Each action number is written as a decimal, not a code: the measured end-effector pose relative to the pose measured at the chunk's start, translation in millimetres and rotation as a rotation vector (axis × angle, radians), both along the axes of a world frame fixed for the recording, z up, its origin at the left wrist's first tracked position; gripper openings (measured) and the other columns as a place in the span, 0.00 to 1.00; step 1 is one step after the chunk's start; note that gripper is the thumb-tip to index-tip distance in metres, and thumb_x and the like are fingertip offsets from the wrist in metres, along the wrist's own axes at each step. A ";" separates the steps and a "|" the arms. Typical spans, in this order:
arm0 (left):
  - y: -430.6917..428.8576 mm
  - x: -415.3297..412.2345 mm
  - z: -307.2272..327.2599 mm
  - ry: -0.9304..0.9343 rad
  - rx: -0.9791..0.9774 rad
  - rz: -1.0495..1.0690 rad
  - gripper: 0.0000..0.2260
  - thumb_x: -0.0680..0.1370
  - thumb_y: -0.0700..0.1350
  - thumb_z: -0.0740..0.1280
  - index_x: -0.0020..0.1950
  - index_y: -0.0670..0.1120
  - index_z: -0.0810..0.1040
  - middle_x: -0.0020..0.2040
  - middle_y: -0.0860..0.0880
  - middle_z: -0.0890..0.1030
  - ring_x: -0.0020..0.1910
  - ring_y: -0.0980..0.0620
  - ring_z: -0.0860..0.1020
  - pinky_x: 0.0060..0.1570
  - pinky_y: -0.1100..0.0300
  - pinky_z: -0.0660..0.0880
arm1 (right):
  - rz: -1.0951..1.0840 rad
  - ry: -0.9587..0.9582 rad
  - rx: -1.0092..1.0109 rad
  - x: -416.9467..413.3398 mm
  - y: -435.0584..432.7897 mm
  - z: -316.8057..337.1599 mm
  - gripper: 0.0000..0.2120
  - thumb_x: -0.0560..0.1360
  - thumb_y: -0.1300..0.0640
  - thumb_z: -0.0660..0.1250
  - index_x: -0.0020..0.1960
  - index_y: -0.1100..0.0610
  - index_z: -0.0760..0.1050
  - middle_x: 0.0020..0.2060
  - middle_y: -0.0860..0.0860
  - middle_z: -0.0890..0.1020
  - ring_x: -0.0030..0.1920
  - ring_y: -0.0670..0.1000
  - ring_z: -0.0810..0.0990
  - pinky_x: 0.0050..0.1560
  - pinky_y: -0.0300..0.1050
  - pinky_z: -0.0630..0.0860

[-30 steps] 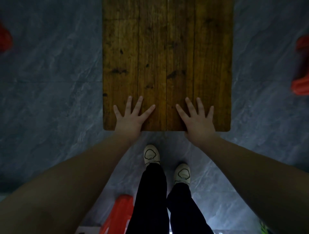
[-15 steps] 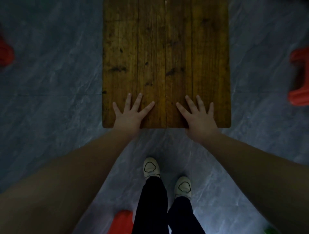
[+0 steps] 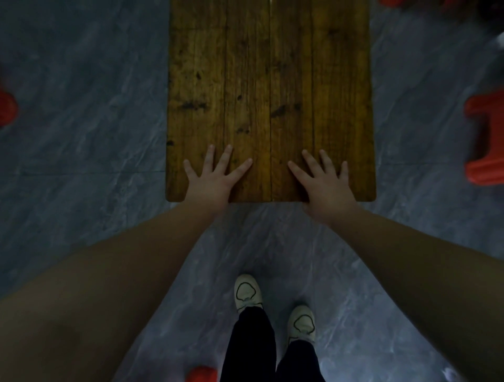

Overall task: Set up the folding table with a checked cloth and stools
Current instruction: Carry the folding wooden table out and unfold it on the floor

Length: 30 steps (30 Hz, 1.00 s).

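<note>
The folding table (image 3: 270,81) has a brown wooden top with a seam down its middle, and it stands unfolded on the grey floor. My left hand (image 3: 211,181) lies flat on the top near its front edge, left of the seam, fingers spread. My right hand (image 3: 324,185) lies flat to the right of the seam, fingers spread too. A red stool (image 3: 484,139) stands at the right edge of view. Another red stool (image 3: 6,107) shows at the left edge, and a third red stool (image 3: 201,375) peeks in at the bottom. No checked cloth is in view.
My feet (image 3: 272,308) in pale shoes stand on the grey marbled floor (image 3: 81,122) just behind the table's front edge. More red plastic (image 3: 392,2) shows at the top right corner. Open floor lies on both sides of the table.
The table's front edge has moved away from my feet and the view has shifted back a little. Both hands keep the same flat pose on the top.
</note>
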<state>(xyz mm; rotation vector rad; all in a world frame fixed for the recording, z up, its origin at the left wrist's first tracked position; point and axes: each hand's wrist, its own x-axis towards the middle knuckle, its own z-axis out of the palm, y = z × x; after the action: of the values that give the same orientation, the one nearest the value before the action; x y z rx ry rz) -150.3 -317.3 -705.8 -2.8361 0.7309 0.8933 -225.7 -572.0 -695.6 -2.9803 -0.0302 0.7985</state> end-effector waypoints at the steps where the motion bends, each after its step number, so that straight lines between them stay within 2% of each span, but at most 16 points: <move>1: -0.3 4.1 -1.0 -0.002 -0.002 0.001 0.49 0.76 0.55 0.71 0.73 0.71 0.30 0.79 0.52 0.31 0.77 0.39 0.31 0.66 0.21 0.43 | 0.000 -0.002 0.000 3.7 -0.5 -0.5 0.47 0.74 0.46 0.70 0.78 0.38 0.39 0.80 0.50 0.41 0.79 0.61 0.39 0.72 0.76 0.45; 7: -3.0 28.6 0.5 0.008 0.001 -0.009 0.51 0.72 0.60 0.73 0.73 0.71 0.30 0.79 0.52 0.31 0.77 0.39 0.32 0.66 0.21 0.43 | -0.010 -0.009 0.006 26.3 -3.5 -2.4 0.47 0.74 0.46 0.71 0.78 0.38 0.40 0.80 0.49 0.41 0.79 0.61 0.39 0.72 0.76 0.45; 14: -10.5 42.3 4.7 0.020 0.010 -0.010 0.51 0.72 0.59 0.73 0.74 0.70 0.32 0.79 0.51 0.31 0.77 0.38 0.32 0.66 0.21 0.43 | -0.027 0.008 0.018 41.2 -9.0 3.9 0.47 0.73 0.43 0.71 0.79 0.38 0.41 0.80 0.48 0.41 0.79 0.60 0.38 0.72 0.75 0.44; 22: -6.2 39.9 -1.8 -0.010 0.000 -0.018 0.50 0.73 0.59 0.73 0.73 0.70 0.32 0.79 0.52 0.33 0.77 0.38 0.33 0.66 0.21 0.44 | -0.025 -0.001 0.019 38.4 -7.6 1.9 0.47 0.72 0.44 0.72 0.79 0.38 0.42 0.80 0.48 0.41 0.79 0.59 0.39 0.72 0.75 0.45; 27: -7.2 31.8 -0.8 -0.007 -0.002 -0.006 0.50 0.74 0.56 0.73 0.73 0.69 0.30 0.78 0.52 0.30 0.76 0.38 0.31 0.66 0.21 0.41 | -0.053 0.026 0.039 36.3 -6.4 2.1 0.47 0.73 0.44 0.70 0.78 0.37 0.40 0.80 0.47 0.40 0.79 0.58 0.37 0.73 0.74 0.42; 30: -11.5 32.7 6.9 0.087 0.012 0.014 0.52 0.74 0.52 0.73 0.73 0.68 0.29 0.77 0.51 0.27 0.75 0.37 0.29 0.66 0.22 0.40 | -0.056 0.113 0.081 40.5 -9.4 9.8 0.45 0.74 0.40 0.68 0.78 0.37 0.40 0.80 0.47 0.39 0.79 0.58 0.36 0.73 0.73 0.43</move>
<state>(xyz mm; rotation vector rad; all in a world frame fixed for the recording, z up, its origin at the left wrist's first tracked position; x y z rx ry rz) -117.6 -328.7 -698.9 -2.8105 0.7131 1.0252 -185.2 -581.4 -685.8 -2.8420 0.0252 0.9345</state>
